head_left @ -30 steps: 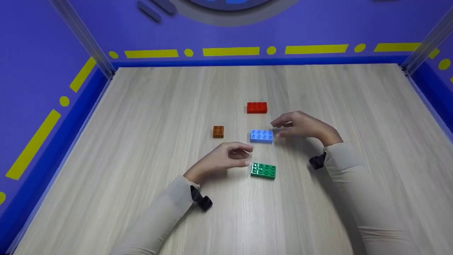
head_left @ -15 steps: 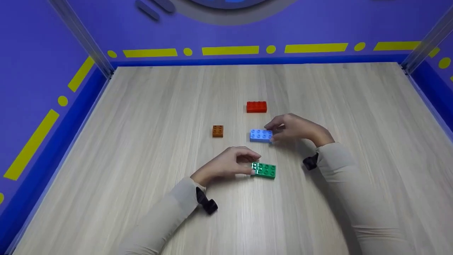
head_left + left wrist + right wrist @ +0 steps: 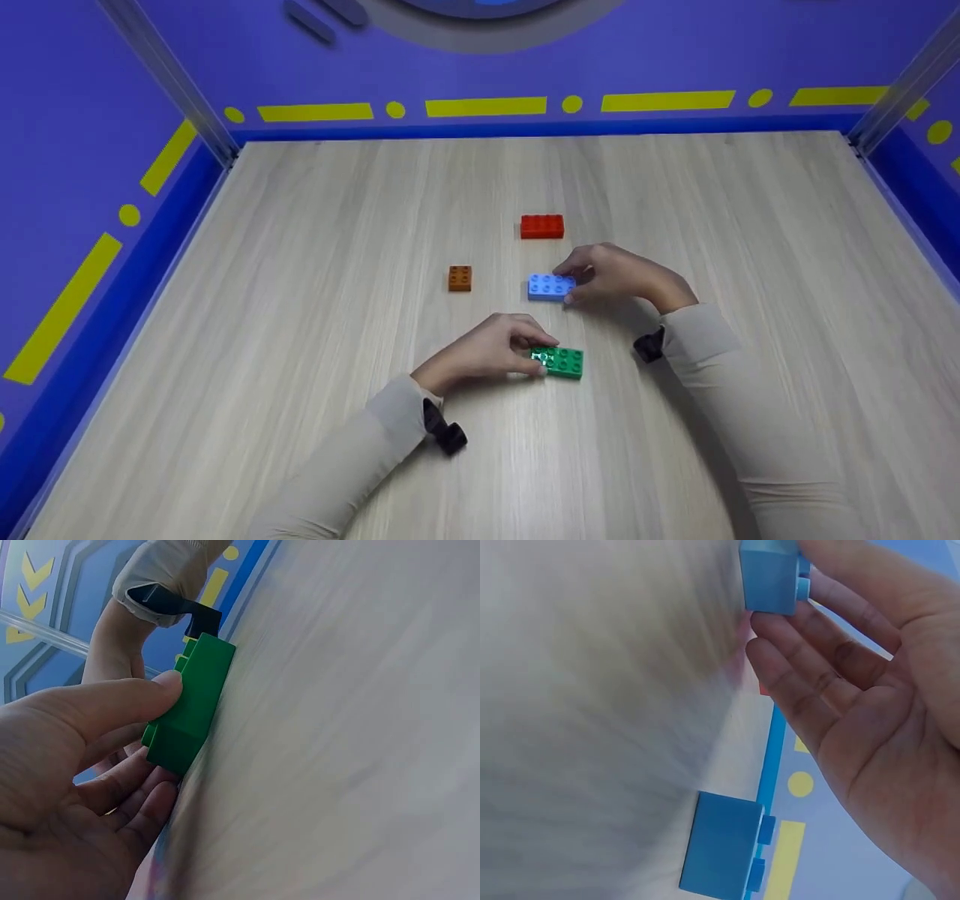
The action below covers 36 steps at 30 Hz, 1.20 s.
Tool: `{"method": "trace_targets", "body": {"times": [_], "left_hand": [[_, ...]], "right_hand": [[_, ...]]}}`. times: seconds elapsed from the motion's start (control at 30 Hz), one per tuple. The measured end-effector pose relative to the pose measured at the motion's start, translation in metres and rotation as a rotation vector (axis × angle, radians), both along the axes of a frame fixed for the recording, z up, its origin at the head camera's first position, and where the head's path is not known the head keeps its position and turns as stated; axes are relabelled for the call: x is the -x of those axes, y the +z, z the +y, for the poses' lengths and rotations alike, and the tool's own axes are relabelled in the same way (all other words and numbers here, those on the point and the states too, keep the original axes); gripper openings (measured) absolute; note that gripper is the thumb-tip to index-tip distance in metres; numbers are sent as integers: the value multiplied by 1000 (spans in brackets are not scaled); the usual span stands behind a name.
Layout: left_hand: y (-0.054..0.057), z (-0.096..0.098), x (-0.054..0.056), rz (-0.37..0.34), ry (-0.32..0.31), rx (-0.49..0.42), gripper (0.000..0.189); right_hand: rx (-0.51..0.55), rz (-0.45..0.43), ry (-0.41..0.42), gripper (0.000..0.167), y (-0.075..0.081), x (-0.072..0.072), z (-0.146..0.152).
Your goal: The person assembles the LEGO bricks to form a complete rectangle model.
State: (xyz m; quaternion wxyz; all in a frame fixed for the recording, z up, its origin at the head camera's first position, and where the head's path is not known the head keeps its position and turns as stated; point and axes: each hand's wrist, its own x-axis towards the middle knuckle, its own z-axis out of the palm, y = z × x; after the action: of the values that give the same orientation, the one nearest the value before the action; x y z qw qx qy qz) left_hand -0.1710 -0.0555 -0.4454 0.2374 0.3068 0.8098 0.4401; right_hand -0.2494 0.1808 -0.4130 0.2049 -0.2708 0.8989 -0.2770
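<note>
In the head view my left hand (image 3: 495, 349) pinches the left end of a green brick (image 3: 564, 361), thumb on its near side and fingers at its far side. The left wrist view shows the thumb against the side of the green brick (image 3: 195, 701), its studs facing left there. My right hand (image 3: 619, 277) grips the right end of a light blue eight-stud brick (image 3: 546, 287) between thumb and fingers. A second blue brick (image 3: 720, 844) lies below the right palm in the right wrist view; the hand hides it from the head camera.
A red brick (image 3: 542, 226) lies beyond the light blue one. To the left is a small brown four-stud brick (image 3: 460, 278). All rest on a wood-grain table (image 3: 337, 225), bounded by a blue back wall (image 3: 675, 52) and side walls with yellow marks.
My left hand has moved right and nearer to me, and its thumb and fingers have closed on the green brick. The right hand has moved left and taken hold of the light blue brick.
</note>
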Motion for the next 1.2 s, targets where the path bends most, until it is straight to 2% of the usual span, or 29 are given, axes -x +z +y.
{"method": "trace_targets", "body": {"times": [0.43,0.83,1.2], "left_hand": [[6,1,0,57,15,34,36],[11,-5,2,24,58,76,34],[12,-9,7,30,79,91,34]], "right_hand": [[30,24,17,38,0,-1,1],[-5,15,18,37,-1,-2,3],[-10,25,31,35,2,-6,6]]}}
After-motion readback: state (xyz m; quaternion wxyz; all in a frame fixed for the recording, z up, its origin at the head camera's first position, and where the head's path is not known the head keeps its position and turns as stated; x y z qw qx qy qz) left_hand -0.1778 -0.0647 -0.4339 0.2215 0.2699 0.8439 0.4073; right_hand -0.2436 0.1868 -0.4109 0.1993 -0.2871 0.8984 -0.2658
